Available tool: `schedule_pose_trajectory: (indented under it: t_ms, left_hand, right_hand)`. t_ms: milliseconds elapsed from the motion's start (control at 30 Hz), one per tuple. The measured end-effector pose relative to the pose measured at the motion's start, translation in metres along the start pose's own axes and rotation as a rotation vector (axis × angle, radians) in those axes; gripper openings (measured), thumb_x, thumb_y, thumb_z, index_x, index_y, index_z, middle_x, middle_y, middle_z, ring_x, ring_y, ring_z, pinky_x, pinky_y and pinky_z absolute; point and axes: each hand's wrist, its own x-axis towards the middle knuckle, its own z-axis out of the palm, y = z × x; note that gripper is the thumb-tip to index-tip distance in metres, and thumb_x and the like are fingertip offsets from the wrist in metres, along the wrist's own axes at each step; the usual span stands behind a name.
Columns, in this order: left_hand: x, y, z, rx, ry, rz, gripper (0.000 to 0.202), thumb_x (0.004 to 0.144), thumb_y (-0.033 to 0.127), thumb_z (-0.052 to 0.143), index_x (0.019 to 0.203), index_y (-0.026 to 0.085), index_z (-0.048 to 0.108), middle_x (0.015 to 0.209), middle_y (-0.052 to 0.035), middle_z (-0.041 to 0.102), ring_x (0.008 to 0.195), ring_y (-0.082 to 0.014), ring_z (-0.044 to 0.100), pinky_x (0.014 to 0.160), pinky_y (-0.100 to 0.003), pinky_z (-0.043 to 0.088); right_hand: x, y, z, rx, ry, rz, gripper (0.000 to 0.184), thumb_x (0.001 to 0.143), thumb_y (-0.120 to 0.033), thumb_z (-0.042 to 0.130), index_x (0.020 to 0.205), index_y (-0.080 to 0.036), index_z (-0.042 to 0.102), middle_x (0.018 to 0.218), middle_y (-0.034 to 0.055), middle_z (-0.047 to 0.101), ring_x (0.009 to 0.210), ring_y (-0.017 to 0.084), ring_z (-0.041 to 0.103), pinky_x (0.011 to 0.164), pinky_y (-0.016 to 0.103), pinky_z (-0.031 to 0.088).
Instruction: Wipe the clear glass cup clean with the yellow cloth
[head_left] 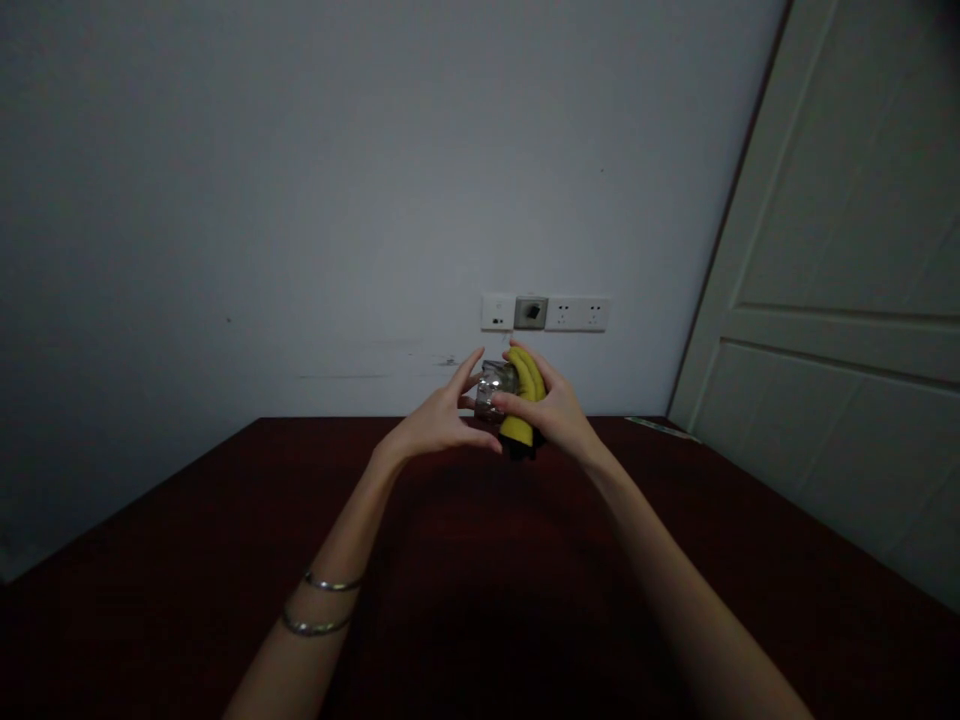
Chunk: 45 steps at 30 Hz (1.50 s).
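My right hand (559, 415) is wrapped round a yellow, banana-shaped object (525, 385) with a dark lower end, held above the far part of the dark red table (480, 580). Its thumb also presses on a small clear glass jar (491, 385) beside the yellow object. My left hand (439, 420) reaches in from the left with fingers spread, fingertips touching or almost touching the jar. Two thin metal bangles (322, 600) sit on my left forearm.
A pale wall rises behind the table, with a strip of white sockets (544, 313) just above my hands. A white panelled door (847, 300) stands at the right. The room is dim.
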Motion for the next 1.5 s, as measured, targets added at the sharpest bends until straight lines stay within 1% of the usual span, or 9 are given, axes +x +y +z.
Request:
schedule_pose_trajectory:
  t_ms: [200, 400, 600, 767, 867, 1067, 1300, 1367, 1500]
  left_hand:
    - [0.004, -0.003, 0.003, 0.075, 0.088, 0.058, 0.111, 0.05, 0.022, 0.086, 0.144, 0.023, 0.027, 0.134, -0.0175, 0.05, 0.116, -0.0324, 0.054, 0.097, -0.048, 0.046]
    - [0.004, -0.004, 0.0, 0.037, 0.123, 0.028, 0.099, 0.05, 0.021, 0.085, 0.137, 0.02, 0.037, 0.117, -0.0122, 0.061, 0.105, -0.028, 0.061, 0.091, -0.044, 0.05]
    - [0.005, -0.001, 0.003, -0.018, 0.151, 0.068, 0.099, 0.047, 0.02, 0.086, 0.136, 0.017, 0.041, 0.125, -0.0132, 0.058, 0.107, -0.0269, 0.06, 0.096, -0.042, 0.048]
    - [0.007, -0.003, 0.005, -0.04, 0.162, 0.102, 0.095, 0.047, 0.022, 0.086, 0.134, 0.017, 0.046, 0.126, -0.0128, 0.059, 0.111, -0.0285, 0.059, 0.097, -0.045, 0.047]
    - [0.006, -0.001, 0.006, -0.004, 0.159, 0.107, 0.096, 0.049, 0.025, 0.086, 0.135, 0.018, 0.045, 0.128, -0.0134, 0.058, 0.111, -0.0291, 0.059, 0.095, -0.045, 0.049]
    - [0.003, 0.004, 0.005, 0.138, 0.116, 0.077, 0.099, 0.053, 0.03, 0.085, 0.14, 0.018, 0.04, 0.133, -0.0149, 0.053, 0.113, -0.0318, 0.058, 0.092, -0.047, 0.051]
    - [0.006, -0.004, 0.005, 0.169, 0.166, 0.121, 0.095, 0.054, 0.029, 0.084, 0.139, 0.016, 0.042, 0.131, -0.0145, 0.057, 0.118, -0.031, 0.055, 0.102, -0.049, 0.044]
    - [0.006, -0.005, 0.006, 0.176, 0.169, 0.155, 0.093, 0.055, 0.03, 0.084, 0.138, 0.016, 0.043, 0.133, -0.0137, 0.056, 0.12, -0.0301, 0.054, 0.105, -0.048, 0.041]
    - [0.005, -0.005, 0.008, 0.156, 0.135, 0.149, 0.095, 0.056, 0.032, 0.084, 0.139, 0.017, 0.04, 0.139, -0.0143, 0.05, 0.121, -0.0306, 0.053, 0.103, -0.047, 0.043]
  right_hand:
    - [0.002, 0.006, 0.005, -0.012, 0.023, -0.005, 0.077, 0.064, -0.043, 0.077, 0.133, -0.023, 0.048, 0.131, 0.012, 0.057, 0.117, 0.027, 0.057, 0.103, 0.048, 0.045]
    - [-0.002, 0.008, 0.01, -0.036, -0.03, -0.077, 0.075, 0.073, -0.049, 0.07, 0.137, -0.024, 0.04, 0.131, 0.0117, 0.054, 0.118, 0.025, 0.056, 0.102, 0.044, 0.046]
    - [-0.006, 0.001, 0.012, -0.017, 0.016, -0.162, 0.052, 0.087, -0.059, 0.046, 0.129, -0.029, 0.049, 0.135, 0.0083, 0.052, 0.125, 0.025, 0.05, 0.108, 0.048, 0.038]
    - [-0.01, -0.007, 0.014, -0.111, 0.041, -0.389, 0.03, 0.09, -0.05, 0.047, 0.109, -0.033, 0.064, 0.138, 0.0011, 0.051, 0.13, 0.021, 0.044, 0.112, 0.048, 0.032]
    - [-0.007, -0.001, 0.014, -0.046, 0.097, -0.355, 0.027, 0.09, -0.048, 0.05, 0.103, -0.032, 0.067, 0.134, 0.0014, 0.056, 0.126, 0.02, 0.049, 0.109, 0.047, 0.035]
    - [0.0, 0.018, 0.018, 0.224, 0.201, -0.016, 0.039, 0.085, -0.052, 0.053, 0.109, -0.024, 0.066, 0.117, 0.0084, 0.067, 0.105, 0.024, 0.064, 0.095, 0.048, 0.048]
    - [-0.011, 0.006, 0.02, -0.079, 0.159, -0.426, 0.021, 0.091, -0.033, 0.052, 0.103, -0.03, 0.069, 0.128, 0.0032, 0.06, 0.122, 0.018, 0.052, 0.108, 0.044, 0.036]
    - [-0.01, 0.004, 0.018, -0.111, 0.139, -0.452, 0.021, 0.091, -0.03, 0.052, 0.104, -0.03, 0.068, 0.127, 0.0034, 0.06, 0.123, 0.018, 0.051, 0.108, 0.044, 0.037]
    - [-0.003, 0.007, 0.014, -0.04, 0.19, -0.332, 0.021, 0.09, -0.034, 0.052, 0.099, -0.027, 0.069, 0.118, 0.0053, 0.065, 0.115, 0.019, 0.058, 0.102, 0.043, 0.043]
